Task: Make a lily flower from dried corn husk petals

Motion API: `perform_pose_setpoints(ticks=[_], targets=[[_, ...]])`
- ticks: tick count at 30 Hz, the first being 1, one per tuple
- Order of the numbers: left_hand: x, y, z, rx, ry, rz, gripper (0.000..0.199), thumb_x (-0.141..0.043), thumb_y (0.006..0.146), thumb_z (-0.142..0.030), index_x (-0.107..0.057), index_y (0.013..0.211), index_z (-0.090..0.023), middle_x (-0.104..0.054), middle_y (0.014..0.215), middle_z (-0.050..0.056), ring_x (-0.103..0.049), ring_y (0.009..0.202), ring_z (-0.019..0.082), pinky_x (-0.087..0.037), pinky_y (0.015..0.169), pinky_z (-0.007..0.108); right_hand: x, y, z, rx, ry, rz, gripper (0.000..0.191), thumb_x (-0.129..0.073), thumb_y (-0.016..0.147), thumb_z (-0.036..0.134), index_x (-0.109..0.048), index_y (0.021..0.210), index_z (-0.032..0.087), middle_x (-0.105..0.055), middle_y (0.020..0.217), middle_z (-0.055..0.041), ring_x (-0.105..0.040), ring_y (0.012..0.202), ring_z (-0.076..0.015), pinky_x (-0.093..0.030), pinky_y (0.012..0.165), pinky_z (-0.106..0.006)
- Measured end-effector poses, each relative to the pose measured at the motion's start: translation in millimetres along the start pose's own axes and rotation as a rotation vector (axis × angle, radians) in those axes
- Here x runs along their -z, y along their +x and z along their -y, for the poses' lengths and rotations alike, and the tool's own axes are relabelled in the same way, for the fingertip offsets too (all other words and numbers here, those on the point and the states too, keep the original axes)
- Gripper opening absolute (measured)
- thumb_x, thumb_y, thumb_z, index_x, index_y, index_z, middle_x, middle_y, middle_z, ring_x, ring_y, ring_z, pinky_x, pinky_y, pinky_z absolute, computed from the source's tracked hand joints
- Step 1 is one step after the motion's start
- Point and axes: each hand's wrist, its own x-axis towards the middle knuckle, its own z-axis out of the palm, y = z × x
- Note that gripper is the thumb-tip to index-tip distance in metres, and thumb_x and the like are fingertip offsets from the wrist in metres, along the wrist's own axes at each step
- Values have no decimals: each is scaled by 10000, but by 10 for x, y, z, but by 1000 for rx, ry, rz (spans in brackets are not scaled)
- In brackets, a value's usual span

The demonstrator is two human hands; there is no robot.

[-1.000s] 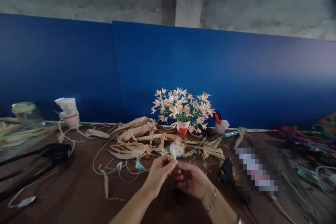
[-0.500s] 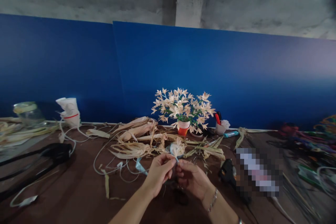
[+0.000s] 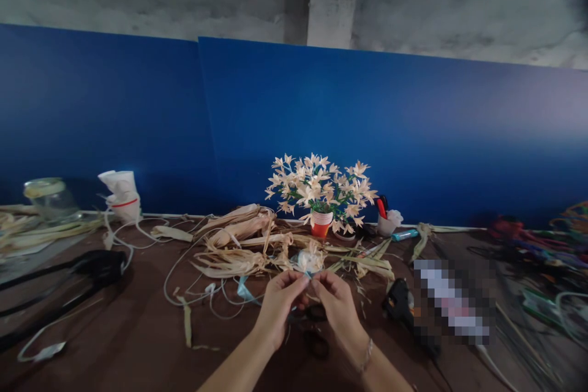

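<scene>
View: head camera, looking forward and down over your hands at a brown table top (image 3: pixel 114 312).

Left hand (image 3: pixel 278 301): clenched into a pinch, its fingertips gripping the base of a pale husk flower (image 3: pixel 309 262) from your left.

Right hand (image 3: pixel 337 301): pinching the same base from your right, its fingertips meeting those of your other hand.

Flower position: between your hands, in line with the near edge of a pile of dried corn husks (image 3: pixel 234 245).

Flower axis: roughly upright, tilted away from you, with the base down in your fingers and the petal tips up.

Beside the flower: a light blue ribbon (image 3: pixel 244 291) lies on the table left of your hands, and a white cord (image 3: pixel 184 285) loops beside it.

Under your hands: black scissors (image 3: pixel 316 334), not touched.

To your right: a black glue gun (image 3: pixel 399 303), just beside your right hand.

Farther off: a finished husk bouquet (image 3: pixel 319 193) in a red paper cup (image 3: pixel 320 225) stands against a blue panel (image 3: pixel 321 122).
</scene>
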Motion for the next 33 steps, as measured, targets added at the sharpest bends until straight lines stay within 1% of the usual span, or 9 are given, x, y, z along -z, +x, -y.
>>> perform_pose_setpoints(ticks=[4, 9, 12, 17, 23, 26, 29, 31, 33], targets=[[-5, -3, 50, 19, -30, -5, 190, -636, 643, -287, -582, 641, -106, -522, 515, -17, -448, 446, 58, -306, 423, 163, -7, -46, -2, 225, -410, -128, 123, -509, 750, 264, -542, 686, 164, -557, 637, -14, -500, 586, -135, -386, 549, -229], [-9, -6, 114, 16, -74, -35, 193, -646, 636, -291, -576, 636, -111, -511, 518, -19, -438, 453, 58, -311, 432, 165, -23, -88, 23, 392, -671, -157, 156, -432, 797, 212, -512, 668, 176, -518, 664, -20, -486, 619, -135, -373, 566, -231], [-11, -4, 114, 5, -70, -44, 197, -638, 643, -303, -583, 649, -113, -513, 517, -17, -438, 450, 61, -316, 434, 170, -28, -101, 37, 449, -731, -157, 156, -416, 805, 193, -509, 680, 181, -510, 680, -22, -491, 651, -138, -379, 593, -235], [-23, -12, 101, -24, -12, -56, 236, -621, 650, -345, -573, 623, -115, -488, 478, -26, -411, 415, 60, -301, 414, 177, -46, -120, 51, 487, -775, -160, 137, -409, 802, 171, -508, 709, 183, -511, 705, -28, -489, 664, -138, -386, 584, -230], [-17, -2, 68, -52, 42, -99, 262, -625, 629, -359, -519, 559, -130, -437, 432, -55, -373, 379, 49, -262, 383, 168, -41, -108, 59, 464, -758, -110, 141, -433, 793, 168, -505, 673, 186, -515, 676, -17, -494, 642, -134, -394, 568, -229], [23, 43, 25, -28, 89, -100, 253, -647, 597, -346, -511, 558, -136, -409, 406, -71, -339, 351, 38, -226, 360, 161, 24, -82, 88, 475, -724, -79, 100, -439, 785, 159, -530, 755, 188, -533, 723, -27, -507, 661, -137, -420, 576, -230], [84, 86, -31, 61, 117, -27, 246, -670, 563, -312, -499, 534, -137, -369, 384, -84, -291, 320, 21, -174, 336, 156, 106, -65, 146, 592, -771, -90, 198, -424, 767, 109, -532, 910, 193, -527, 900, -67, -505, 837, -169, -433, 727, -293], [128, 94, -71, 142, 112, 63, 232, -673, 557, -278, -499, 514, -131, -364, 379, -86, -247, 298, 5, -128, 320, 156, 142, -66, 196, 677, -866, -27, 302, -407, 734, 47, -538, 950, 212, -486, 1044, -81, -455, 975, -197, -392, 824, -355], [169, 88, -104, 250, 91, 152, 200, -661, 562, -247, -512, 513, -123, -386, 380, -79, -213, 279, -9, -81, 309, 156, 152, -75, 246, 718, -959, 73, 367, -396, 693, -2, -558, 926, 231, -440, 1154, -65, -394, 1069, -215, -348, 877, -398]])
